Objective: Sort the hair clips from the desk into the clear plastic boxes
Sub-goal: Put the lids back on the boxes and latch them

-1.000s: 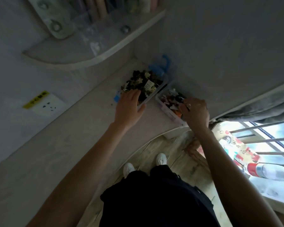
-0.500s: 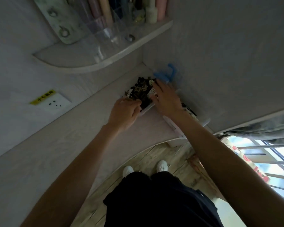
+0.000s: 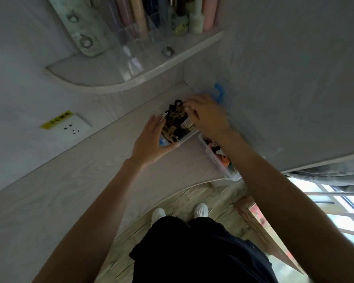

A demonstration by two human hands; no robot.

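Two clear plastic boxes stand in the desk's far right corner. The left box (image 3: 189,137) is heaped with dark and beige hair clips (image 3: 175,117). My left hand (image 3: 151,140) cups its near left corner, fingers spread along the side. My right hand (image 3: 206,114) reaches over the box's far end with its fingertips among the clips; whether it pinches one is hidden. The right box (image 3: 218,162) holds red, orange and black clips (image 3: 223,155) and lies partly under my right forearm.
A blue handle of a clear lid (image 3: 220,93) leans against the right wall behind the boxes. A curved shelf (image 3: 119,83) with a clear organiser overhangs the corner. A wall socket (image 3: 72,127) sits at the left. The desk edge (image 3: 180,188) curves close to the right box.
My right hand left the right box, crossed to the left box and now sits over its far end. My left hand slid from on top of the box to its near corner.
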